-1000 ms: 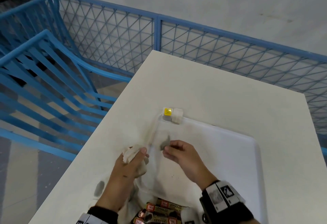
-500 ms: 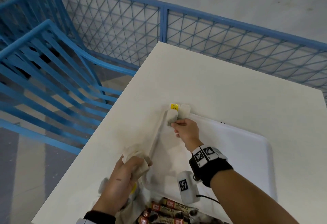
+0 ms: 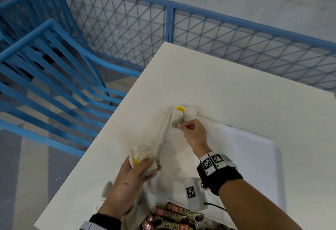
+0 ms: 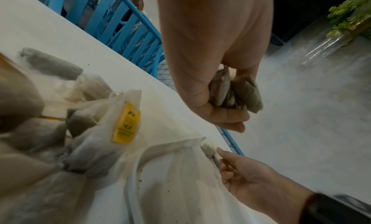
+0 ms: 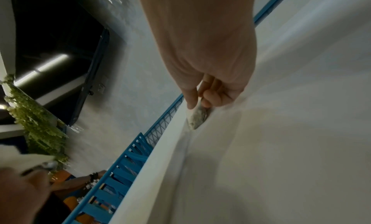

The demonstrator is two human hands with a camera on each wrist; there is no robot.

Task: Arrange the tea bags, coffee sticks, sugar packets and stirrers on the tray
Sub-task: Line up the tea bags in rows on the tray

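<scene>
A white tray (image 3: 269,149) lies on the white table (image 3: 227,84). In its far left corner my right hand (image 3: 193,131) pinches a tea bag (image 3: 176,120) and sets it against two tea bags (image 3: 190,114) lined up there, one with a yellow tag (image 3: 180,109). The same pinch on the tea bag (image 5: 195,117) shows in the right wrist view. My left hand (image 3: 127,180) grips a bunch of tea bags (image 3: 143,157) over the tray's left edge, seen as grey bags (image 4: 236,92) in the left wrist view. Brown coffee sticks (image 3: 172,217) lie at the tray's near end.
More loose tea bags (image 4: 96,132) lie on the table by the tray's near left corner. A blue slatted chair (image 3: 45,77) stands left of the table, and a blue mesh fence (image 3: 200,35) runs behind it.
My right hand has carried one tea bag from the left hand's bunch up to the tray's far left corner, beside the bags lying there. The left hand stays put with its bunch.
</scene>
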